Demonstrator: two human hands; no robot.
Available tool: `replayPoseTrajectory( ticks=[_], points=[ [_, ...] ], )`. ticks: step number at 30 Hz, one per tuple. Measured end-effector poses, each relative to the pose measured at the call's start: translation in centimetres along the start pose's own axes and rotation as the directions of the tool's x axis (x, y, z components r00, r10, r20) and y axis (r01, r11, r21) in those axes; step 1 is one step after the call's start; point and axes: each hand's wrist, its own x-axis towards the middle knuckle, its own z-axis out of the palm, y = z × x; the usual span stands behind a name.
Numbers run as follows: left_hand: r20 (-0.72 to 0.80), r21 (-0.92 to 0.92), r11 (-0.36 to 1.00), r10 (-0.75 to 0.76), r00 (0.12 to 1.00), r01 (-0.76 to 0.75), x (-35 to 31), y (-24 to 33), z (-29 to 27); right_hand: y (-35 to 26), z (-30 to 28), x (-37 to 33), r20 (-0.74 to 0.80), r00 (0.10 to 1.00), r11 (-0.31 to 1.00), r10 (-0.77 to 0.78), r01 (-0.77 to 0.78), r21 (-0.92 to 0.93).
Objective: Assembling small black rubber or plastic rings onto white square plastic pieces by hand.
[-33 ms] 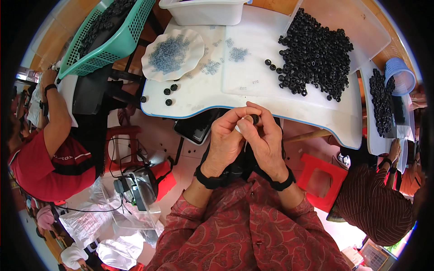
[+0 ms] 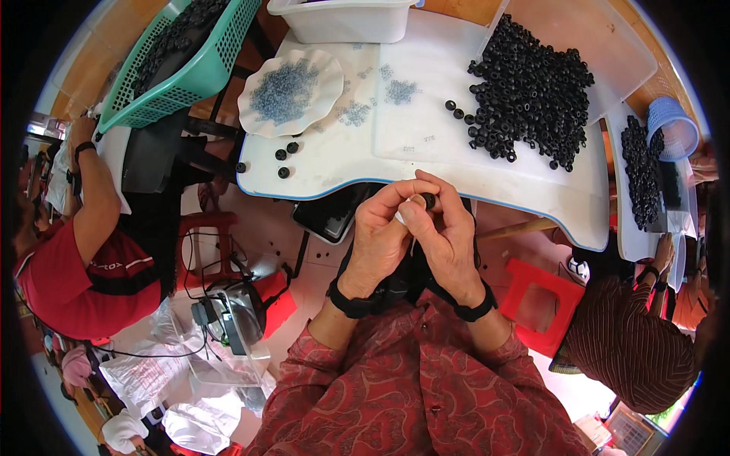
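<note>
My two hands meet just in front of the table's near edge. Between their fingertips is a small round black part [image 2: 428, 201], one side of it covered by fingers. My left hand [image 2: 380, 235] pinches it from the left, with something white [image 2: 400, 217] by its thumb whose kind I cannot make out. From the right, my right hand [image 2: 449, 243] closes thumb and fingers around it. A large heap of similar black ring-like parts [image 2: 528, 91] lies on the right of the white table [image 2: 426, 163]. A scalloped white plate [image 2: 331, 83] at the left holds many tiny clear-bluish pieces.
Several loose black parts [image 2: 281, 154] sit near the table's left edge. A white tub [image 2: 350, 23] stands at the back, a green basket [image 2: 163, 99] at far left. Co-workers sit on both sides. A red stool [image 2: 525, 304] is at my right, cables [image 2: 228, 281] at my left.
</note>
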Motion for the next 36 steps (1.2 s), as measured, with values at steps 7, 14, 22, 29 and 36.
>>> replayPoseTrajectory(
  ticks=[7, 14, 22, 29, 36],
  points=[
    [0.056, -0.146, 0.989, 0.002, 0.998, 0.006, 0.1, 0.2, -0.1, 0.3, -0.1, -0.3, 0.008, 0.992, 0.992, -0.124, 0.124, -0.026],
    [0.047, -0.192, 0.980, -0.043, 0.998, 0.051, -0.1, 0.8, -0.2, 0.7, 0.3, -0.8, -0.025, 0.983, 0.984, -0.179, 0.180, 0.017],
    [-0.003, -0.145, 0.987, -0.066, 0.998, 0.065, -0.2, 0.4, -0.2, 0.6, -0.8, -0.7, -0.102, 0.945, 0.950, -0.311, 0.313, 0.005],
    [-0.091, 0.090, 0.993, -0.069, 0.993, 0.077, -0.5, 0.3, 1.0, 1.1, -1.4, -0.5, -0.175, 0.941, 0.944, -0.289, 0.311, 0.114],
    [-0.014, 0.460, 0.878, 0.154, 0.988, -0.130, -0.7, 0.4, 1.9, 1.2, -1.8, -0.9, -0.211, 0.956, 0.945, -0.201, 0.246, 0.216]
  ],
)
